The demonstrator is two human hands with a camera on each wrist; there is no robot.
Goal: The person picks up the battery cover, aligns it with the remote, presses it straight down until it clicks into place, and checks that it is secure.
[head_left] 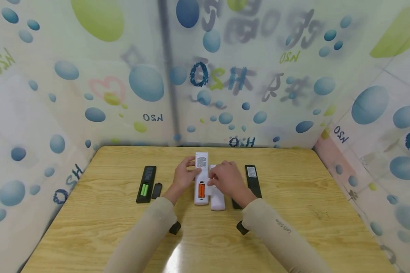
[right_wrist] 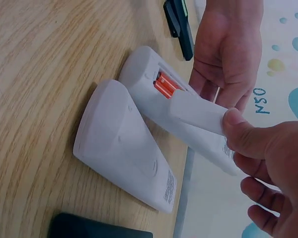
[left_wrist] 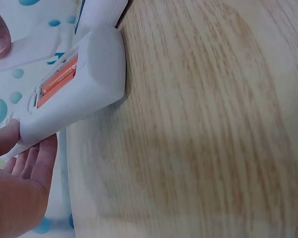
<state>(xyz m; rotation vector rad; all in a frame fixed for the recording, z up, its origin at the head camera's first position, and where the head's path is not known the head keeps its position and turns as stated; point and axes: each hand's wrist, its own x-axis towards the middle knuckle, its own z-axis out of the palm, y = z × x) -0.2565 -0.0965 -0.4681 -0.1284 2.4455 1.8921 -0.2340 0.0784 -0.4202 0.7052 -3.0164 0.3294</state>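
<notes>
My left hand (head_left: 183, 176) grips a white remote control (head_left: 201, 176) by its sides, back up, its far end tilted off the table. Orange batteries (head_left: 201, 190) lie in its uncovered compartment. Between thumb and fingers, my right hand (head_left: 228, 179) pinches a flat white battery cover (right_wrist: 198, 111), held just over the remote next to the compartment. A second white remote (right_wrist: 121, 144) lies beside it on the table, back up with its cover on, partly under my right hand in the head view.
On the left, a black remote (head_left: 146, 184) shows green batteries (head_left: 144, 189), with a black cover (head_left: 156, 190) next to it. Another black remote (head_left: 253, 178) lies right, partly behind my right hand. The wooden table (head_left: 290, 170) meets a patterned wall at the back.
</notes>
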